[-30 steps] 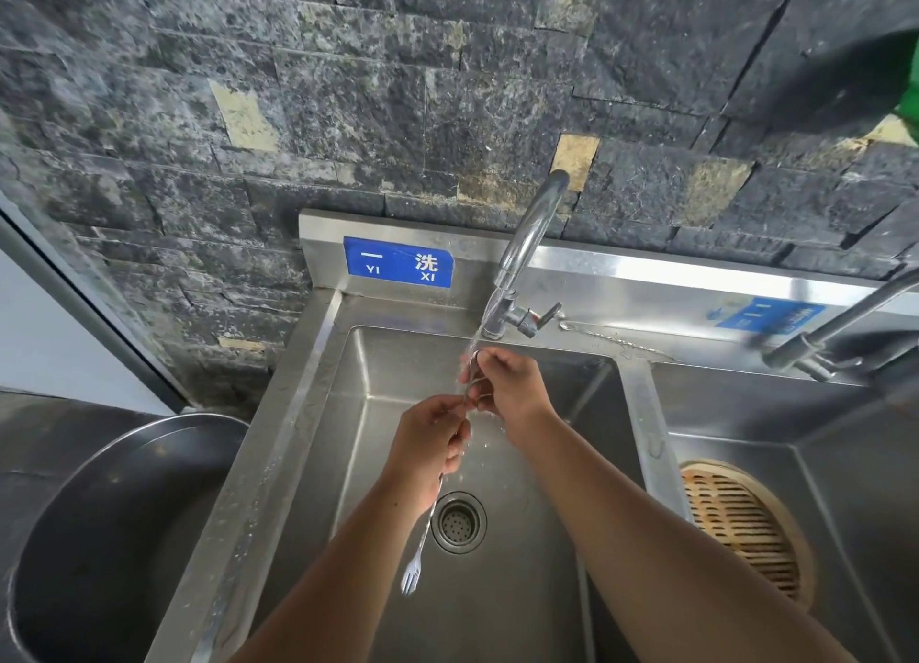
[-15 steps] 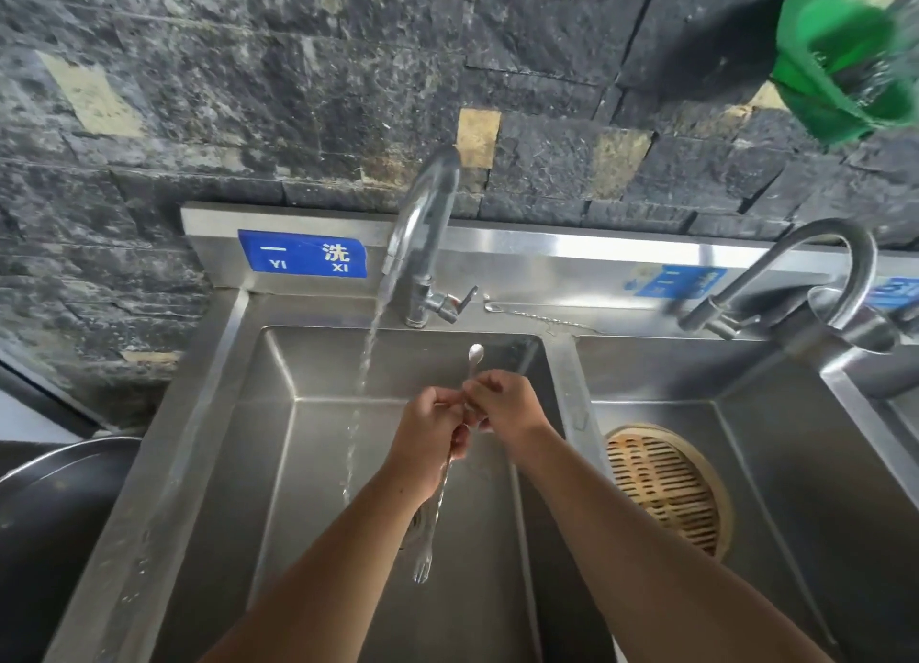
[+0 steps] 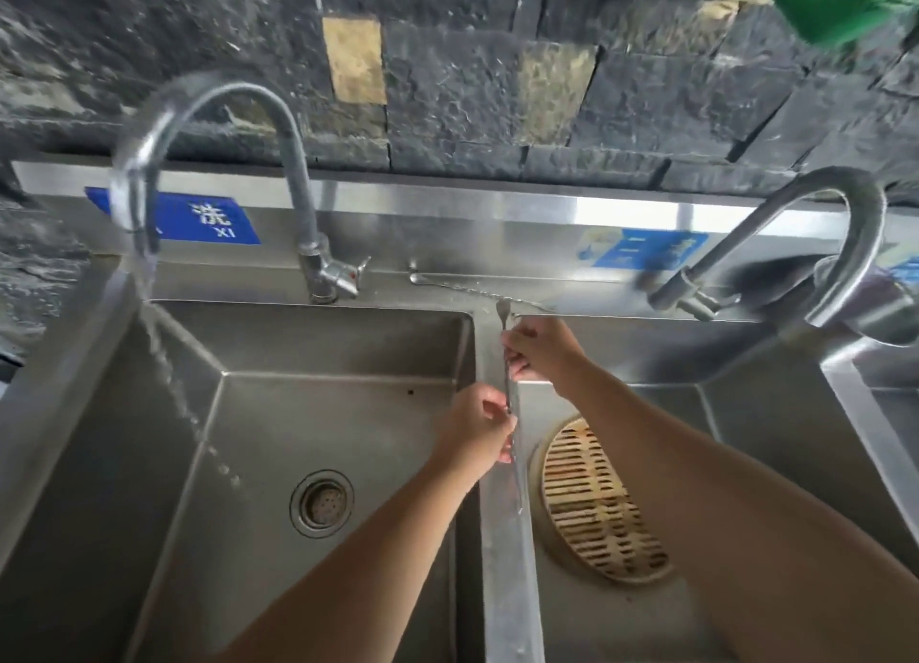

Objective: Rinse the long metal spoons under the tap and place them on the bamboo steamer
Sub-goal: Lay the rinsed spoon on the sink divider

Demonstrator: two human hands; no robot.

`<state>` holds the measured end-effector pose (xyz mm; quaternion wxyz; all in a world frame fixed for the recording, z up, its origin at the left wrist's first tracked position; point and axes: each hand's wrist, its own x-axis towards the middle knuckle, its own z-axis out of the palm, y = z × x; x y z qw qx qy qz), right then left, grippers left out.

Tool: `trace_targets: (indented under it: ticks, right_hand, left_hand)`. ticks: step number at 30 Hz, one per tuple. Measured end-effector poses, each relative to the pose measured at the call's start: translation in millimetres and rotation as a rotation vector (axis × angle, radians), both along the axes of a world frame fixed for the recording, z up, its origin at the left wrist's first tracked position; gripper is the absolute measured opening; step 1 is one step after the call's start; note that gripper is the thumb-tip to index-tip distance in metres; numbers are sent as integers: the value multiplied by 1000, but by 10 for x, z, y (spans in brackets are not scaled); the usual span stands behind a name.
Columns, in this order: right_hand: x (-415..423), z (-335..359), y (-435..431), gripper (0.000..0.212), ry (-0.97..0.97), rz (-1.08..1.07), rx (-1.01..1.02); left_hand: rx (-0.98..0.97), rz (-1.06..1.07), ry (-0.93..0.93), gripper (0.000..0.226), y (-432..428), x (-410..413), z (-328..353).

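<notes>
Dark rough stone with a few tan patches filled the wall behind a steel sink unit. On its backsplash sat a blue label at the left and a second blue one, blurred, further right.

Two basins lay side by side, parted by a narrow steel divider. Over the left basin curved a tap, its spout out by the basin's left edge, and water ran from it in a thin stream down the left wall. A round drain sat in that basin's floor. Another tap arched over the right basin, with no water seen at it.

Both hands were above the divider, well away from the stream. The right hand, further from the camera, had its fingers closed round the upper part of the spoons — long, thin metal stems held nearly upright as a bundle, one small bowl showing just above the fingers near the back ledge. How many stems there were I could not tell. The left hand pinched the same bundle lower down, fingers together on the metal, and the lower ends ran on below it along the divider.

Just right of the divider, the steamer — a round bamboo piece with a slatted face — lay flat in the right basin. The spoons were beside it, not touching it.

A green thing, blurred, showed at the top right corner.
</notes>
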<state>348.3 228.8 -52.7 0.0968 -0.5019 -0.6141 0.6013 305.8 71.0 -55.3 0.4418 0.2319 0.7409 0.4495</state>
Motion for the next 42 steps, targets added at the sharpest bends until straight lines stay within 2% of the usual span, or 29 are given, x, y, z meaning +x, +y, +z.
trace_targets:
  ticks: [3, 6, 9, 16, 25, 30, 42]
  right_hand:
    - [12, -189, 171, 26, -46, 38, 39]
    - [-8, -406, 327, 19, -99, 74, 95]
    - [-30, -563, 399, 23, -180, 136, 180]
    - [-18, -697, 459, 24, -209, 176, 246]
    - [-23, -717, 458, 27, -221, 201, 278]
    - [-14, -662, 399, 22, -229, 209, 353]
    - [-20, -639, 314, 29, -258, 147, 399]
  left_hand:
    - [-66, 42, 79, 10, 188, 98, -150]
    - [-123, 55, 195, 7, 358, 130, -294]
    - [-167, 38, 320, 10, 431, 137, -406]
    - [-221, 32, 483, 13, 481, 226, -454]
    - [-215, 45, 518, 8, 471, 280, -476]
    - [-272, 3, 530, 11, 506, 266, -453]
    - [-363, -78, 626, 12, 516, 275, -477]
